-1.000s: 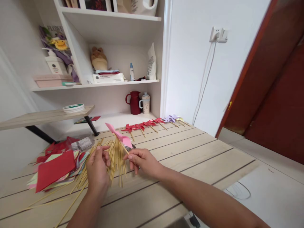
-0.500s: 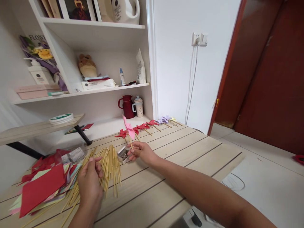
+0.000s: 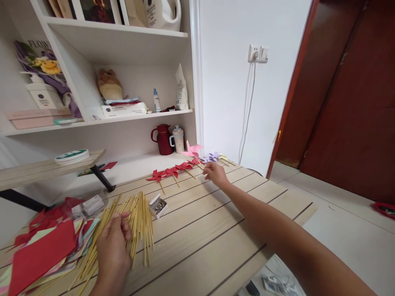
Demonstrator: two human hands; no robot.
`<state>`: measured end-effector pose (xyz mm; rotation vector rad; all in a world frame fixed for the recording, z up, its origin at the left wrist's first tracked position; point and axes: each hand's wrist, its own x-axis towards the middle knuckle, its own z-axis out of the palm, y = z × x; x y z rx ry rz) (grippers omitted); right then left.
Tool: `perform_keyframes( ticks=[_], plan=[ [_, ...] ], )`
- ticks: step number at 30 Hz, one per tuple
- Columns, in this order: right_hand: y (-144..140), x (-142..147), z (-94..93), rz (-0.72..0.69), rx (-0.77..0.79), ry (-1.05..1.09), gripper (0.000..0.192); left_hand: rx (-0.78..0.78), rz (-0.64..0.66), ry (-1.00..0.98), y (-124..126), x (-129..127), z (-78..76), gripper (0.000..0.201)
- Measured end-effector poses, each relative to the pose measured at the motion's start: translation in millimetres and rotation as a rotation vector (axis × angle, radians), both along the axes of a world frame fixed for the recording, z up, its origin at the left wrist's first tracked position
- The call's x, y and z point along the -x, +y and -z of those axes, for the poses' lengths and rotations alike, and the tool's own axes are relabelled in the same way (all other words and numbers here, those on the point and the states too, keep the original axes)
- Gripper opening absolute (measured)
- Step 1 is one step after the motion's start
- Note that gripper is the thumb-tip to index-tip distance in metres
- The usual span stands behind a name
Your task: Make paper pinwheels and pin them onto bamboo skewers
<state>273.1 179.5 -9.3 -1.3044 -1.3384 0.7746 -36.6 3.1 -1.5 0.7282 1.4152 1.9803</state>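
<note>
My right hand [image 3: 215, 172] reaches to the far side of the wooden table [image 3: 216, 230] and holds a pink paper pinwheel [image 3: 191, 150] by its stick, just above the row of red pinwheels [image 3: 171, 170] and purple pinwheels [image 3: 211, 157] lying there. My left hand [image 3: 112, 246] rests on a pile of bamboo sticks [image 3: 135, 220] near the front left, fingers curled over a few of them. A small open box of pins [image 3: 158, 205] sits right of the sticks.
Red and pastel paper sheets [image 3: 40, 255] are heaped at the left. A white shelf unit behind holds a red jug [image 3: 162, 139], a cup [image 3: 178, 139] and other items. A red-brown door [image 3: 345, 102] stands at the right, past the table's edge.
My right hand carried the pink pinwheel from near the sticks away to the far row of pinwheels. The left hand stayed on the sticks. The view shifted slightly.
</note>
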Motion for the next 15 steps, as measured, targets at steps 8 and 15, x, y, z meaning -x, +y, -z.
perform_keyframes(
  ticks=[8,15],
  plan=[
    [30,-67,24.1,0.335,0.096,-0.151,0.008,0.096,0.045,-0.121,0,3,3.9,0.029],
    [54,-79,35.1,0.445,0.096,-0.199,0.016,0.197,0.098,-0.331,-1,4,5.5,0.023]
  ],
)
